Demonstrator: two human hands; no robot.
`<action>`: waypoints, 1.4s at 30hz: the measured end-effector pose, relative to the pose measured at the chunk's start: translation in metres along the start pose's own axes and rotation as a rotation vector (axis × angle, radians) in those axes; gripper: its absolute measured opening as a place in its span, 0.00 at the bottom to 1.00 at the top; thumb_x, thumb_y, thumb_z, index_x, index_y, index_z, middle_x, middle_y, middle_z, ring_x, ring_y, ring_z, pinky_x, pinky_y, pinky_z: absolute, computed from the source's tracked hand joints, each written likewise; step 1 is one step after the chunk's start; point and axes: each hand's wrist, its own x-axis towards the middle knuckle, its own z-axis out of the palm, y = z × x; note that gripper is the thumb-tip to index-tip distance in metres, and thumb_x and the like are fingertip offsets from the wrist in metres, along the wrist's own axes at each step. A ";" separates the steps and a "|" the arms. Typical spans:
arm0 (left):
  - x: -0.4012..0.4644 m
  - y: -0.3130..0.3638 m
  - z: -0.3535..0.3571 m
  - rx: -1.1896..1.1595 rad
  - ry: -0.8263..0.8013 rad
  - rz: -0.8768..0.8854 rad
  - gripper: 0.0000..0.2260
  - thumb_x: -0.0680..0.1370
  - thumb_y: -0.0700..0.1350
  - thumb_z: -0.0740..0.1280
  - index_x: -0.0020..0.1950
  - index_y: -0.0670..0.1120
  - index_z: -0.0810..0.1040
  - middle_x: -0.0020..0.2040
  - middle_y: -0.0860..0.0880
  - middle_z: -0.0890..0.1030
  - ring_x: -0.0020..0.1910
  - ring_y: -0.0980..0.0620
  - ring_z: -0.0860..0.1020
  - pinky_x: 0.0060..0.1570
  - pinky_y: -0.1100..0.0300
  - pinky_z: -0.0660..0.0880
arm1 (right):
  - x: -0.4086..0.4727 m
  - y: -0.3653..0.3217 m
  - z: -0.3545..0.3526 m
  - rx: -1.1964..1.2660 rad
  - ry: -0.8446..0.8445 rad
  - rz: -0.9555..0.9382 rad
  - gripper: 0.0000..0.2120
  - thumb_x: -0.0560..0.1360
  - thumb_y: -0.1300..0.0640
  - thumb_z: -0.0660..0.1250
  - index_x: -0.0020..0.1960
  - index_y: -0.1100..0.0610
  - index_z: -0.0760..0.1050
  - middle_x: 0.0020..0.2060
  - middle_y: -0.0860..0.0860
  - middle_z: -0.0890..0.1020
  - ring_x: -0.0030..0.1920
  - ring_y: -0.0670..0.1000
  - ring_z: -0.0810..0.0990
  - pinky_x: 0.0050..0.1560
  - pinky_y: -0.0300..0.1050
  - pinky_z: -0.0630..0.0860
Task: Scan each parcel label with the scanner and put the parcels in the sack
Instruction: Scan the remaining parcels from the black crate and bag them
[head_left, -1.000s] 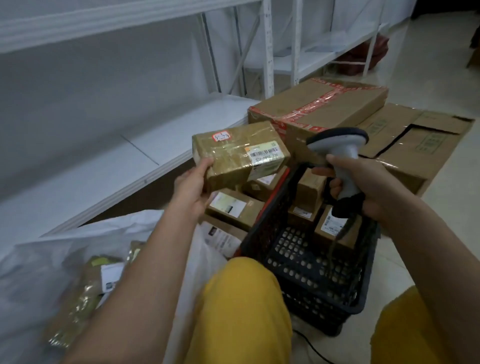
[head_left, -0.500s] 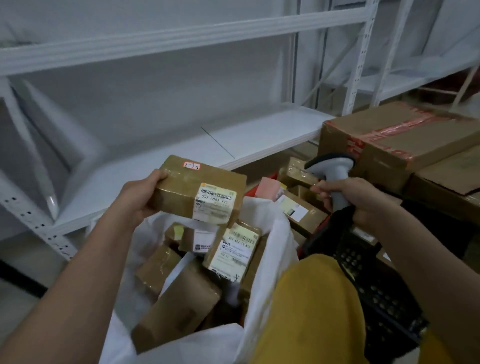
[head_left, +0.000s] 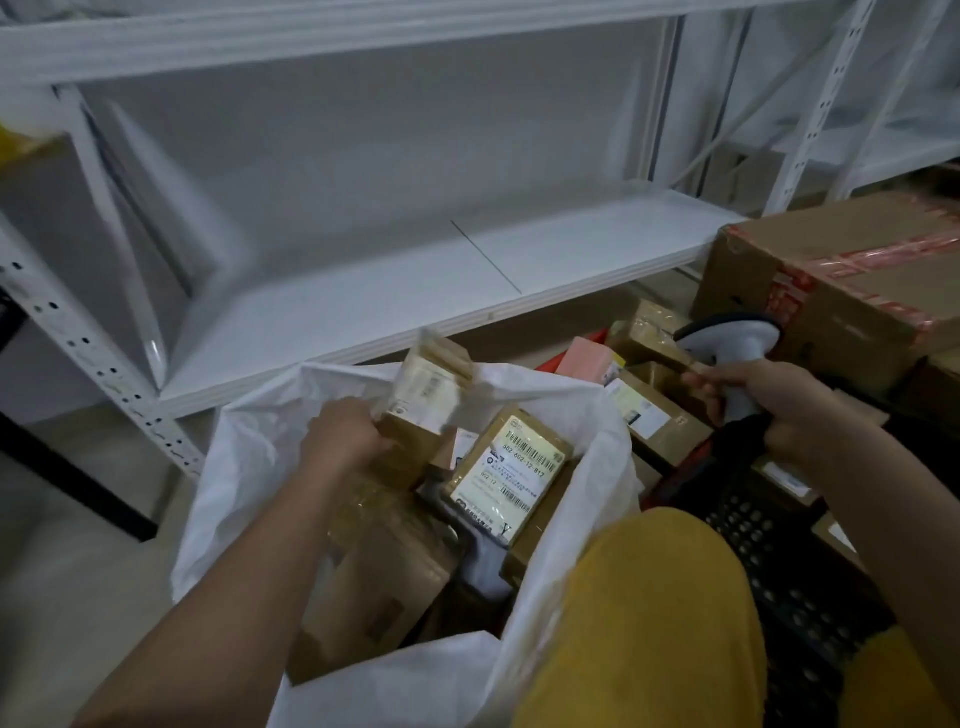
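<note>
White metal shelving (head_left: 395, 291) fills the background, its lowest board running just behind the white sack (head_left: 249, 447), which stands open on the floor. Inside the sack lie several brown taped parcels, and uppermost among them is a labelled parcel (head_left: 506, 475) with its barcode label facing up. At the sack's far rim the left hand (head_left: 345, 439) holds a blurred parcel (head_left: 428, 387) upright, fingers curled round its lower end, its white label turned toward the camera. Right of the sack the right hand (head_left: 784, 405) grips the handle of a white barcode scanner (head_left: 730, 340), fingers wrapped tight, the head pointing away from the sack. Below that hand sits a black perforated basket (head_left: 779, 551) with more parcels. A large cardboard box (head_left: 852, 270) with red tape stands beyond the basket. Yellow-clad knees show beside the sack's near edge.
</note>
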 end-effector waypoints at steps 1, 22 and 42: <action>0.001 -0.003 0.005 0.078 0.029 -0.020 0.17 0.72 0.46 0.73 0.59 0.42 0.80 0.56 0.43 0.80 0.57 0.41 0.78 0.58 0.51 0.74 | 0.000 0.001 -0.001 -0.015 0.011 -0.002 0.08 0.81 0.62 0.61 0.48 0.64 0.77 0.25 0.49 0.80 0.22 0.42 0.76 0.22 0.34 0.72; -0.047 0.222 0.064 -0.282 0.290 0.653 0.13 0.78 0.41 0.66 0.62 0.47 0.78 0.60 0.50 0.78 0.56 0.54 0.76 0.55 0.62 0.73 | -0.003 -0.004 -0.128 -0.150 0.389 -0.185 0.13 0.78 0.63 0.67 0.62 0.61 0.72 0.46 0.60 0.79 0.36 0.52 0.75 0.35 0.48 0.73; -0.057 0.440 0.515 -0.173 -1.053 -0.006 0.30 0.74 0.52 0.70 0.73 0.43 0.67 0.67 0.43 0.75 0.63 0.45 0.74 0.65 0.53 0.72 | 0.090 0.062 -0.336 -0.123 0.396 -0.156 0.10 0.78 0.62 0.67 0.58 0.55 0.75 0.48 0.53 0.84 0.30 0.48 0.77 0.32 0.40 0.76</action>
